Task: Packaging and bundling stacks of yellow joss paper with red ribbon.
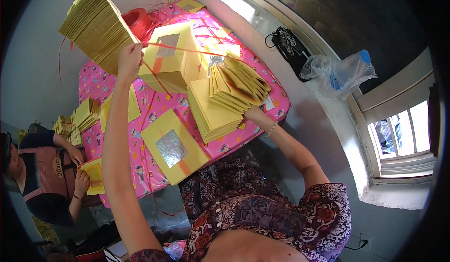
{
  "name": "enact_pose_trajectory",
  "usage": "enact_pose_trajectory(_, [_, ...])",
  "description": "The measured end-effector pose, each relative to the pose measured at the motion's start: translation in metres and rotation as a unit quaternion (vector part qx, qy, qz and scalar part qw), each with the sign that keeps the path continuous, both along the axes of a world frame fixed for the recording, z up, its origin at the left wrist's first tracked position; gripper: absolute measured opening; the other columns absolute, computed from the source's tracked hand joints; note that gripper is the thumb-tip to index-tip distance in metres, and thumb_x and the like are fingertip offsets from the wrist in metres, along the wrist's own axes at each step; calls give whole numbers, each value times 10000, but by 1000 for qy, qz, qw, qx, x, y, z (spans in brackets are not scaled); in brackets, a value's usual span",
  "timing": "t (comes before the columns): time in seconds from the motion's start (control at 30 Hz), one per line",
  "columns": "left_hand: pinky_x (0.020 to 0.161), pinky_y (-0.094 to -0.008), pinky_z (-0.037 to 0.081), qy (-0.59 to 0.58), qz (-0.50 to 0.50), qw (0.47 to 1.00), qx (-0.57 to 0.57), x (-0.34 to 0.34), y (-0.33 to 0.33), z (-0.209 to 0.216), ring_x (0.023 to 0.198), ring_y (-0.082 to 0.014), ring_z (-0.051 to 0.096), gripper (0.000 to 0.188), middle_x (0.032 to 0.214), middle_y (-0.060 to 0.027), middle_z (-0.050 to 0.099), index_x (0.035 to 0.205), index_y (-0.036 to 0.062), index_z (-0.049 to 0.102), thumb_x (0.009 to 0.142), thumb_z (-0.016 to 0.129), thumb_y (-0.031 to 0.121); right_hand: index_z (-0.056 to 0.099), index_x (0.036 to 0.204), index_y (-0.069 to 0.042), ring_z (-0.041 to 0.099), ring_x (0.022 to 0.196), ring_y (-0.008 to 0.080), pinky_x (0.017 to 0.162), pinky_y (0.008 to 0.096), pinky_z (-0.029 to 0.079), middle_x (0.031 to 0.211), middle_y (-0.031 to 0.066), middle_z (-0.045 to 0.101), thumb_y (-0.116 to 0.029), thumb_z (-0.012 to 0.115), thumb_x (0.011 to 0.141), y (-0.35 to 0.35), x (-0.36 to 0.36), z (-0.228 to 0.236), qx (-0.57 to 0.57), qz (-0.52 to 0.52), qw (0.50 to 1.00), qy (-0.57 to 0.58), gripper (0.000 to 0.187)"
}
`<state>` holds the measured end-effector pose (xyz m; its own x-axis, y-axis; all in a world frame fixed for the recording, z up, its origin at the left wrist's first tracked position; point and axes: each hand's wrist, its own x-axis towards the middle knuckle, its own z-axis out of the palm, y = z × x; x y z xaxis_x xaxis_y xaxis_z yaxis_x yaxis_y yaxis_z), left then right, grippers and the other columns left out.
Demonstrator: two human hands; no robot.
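Yellow paper stack, fanned, just past twelve o'clock: probably light, floppy, slippery; best gripped across both edges. Meets right hand at its five o'clock; cannot tell the grip. Pinches red strap in left hand, ten o'clock.

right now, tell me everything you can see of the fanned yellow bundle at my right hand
The fanned yellow bundle looks like paper: many thin layers, spread unevenly, with dark gaps between some. It tilts above the pink table cover, overlapping a neater yellow stack in this view. The right hand, partly hidden, meets its lower end. A red strand runs close to its upper end.
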<state>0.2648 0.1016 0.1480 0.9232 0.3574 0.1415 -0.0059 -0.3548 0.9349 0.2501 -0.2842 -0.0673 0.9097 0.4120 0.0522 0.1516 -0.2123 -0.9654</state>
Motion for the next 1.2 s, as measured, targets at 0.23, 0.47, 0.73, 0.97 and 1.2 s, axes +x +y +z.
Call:
enact_pose_trajectory(0.23, [488,-195,418,80,67,994,-33,-9,28,-49,544,-36,480,269,699,40,535,1014,41,695,955,506,223,582,1182,2,672,791,332,692,455,528,965,183,668,-160,568,891,-59,-30,106,-413,163,895,-49,334])
enact_pose_trajectory(0.47, [787,-361,523,-116,133,882,438,-5,23,-72,876,-274,606,614,1227,-219,494,1338,14,463,771,645,163,361,1412,-28,494,1216,395,978,411,439,1339,226,469,-135,733,728,-62,-11,135,-301,-47,884,-355,785])
enact_pose_trajectory(0.73, [731,-347,530,61,-140,979,134,-64,-154,-48,868,-259,653,691,1080,-227,591,1287,-61,457,865,665,445,198,1503,-71,374,1328,382,1074,408,367,1403,213,368,1,760,649,-72,9,83,-288,63,919,-262,1026])
enact_pose_trajectory(0.97, [764,-365,538,200,-144,967,58,-44,-187,-57,895,-318,669,831,1036,-249,631,1272,-153,382,859,627,525,330,1447,-58,457,1238,364,1012,405,417,1306,192,454,14,699,700,-69,21,89,-280,35,909,-306,836])
enact_pose_trajectory(1.2, [838,-342,523,140,-128,981,-46,-39,-183,-112,966,-253,657,653,1086,-205,640,1273,-109,395,799,716,205,504,1331,-85,573,1066,353,914,398,472,1162,160,573,-29,616,769,-47,7,94,-252,-15,903,-347,576])
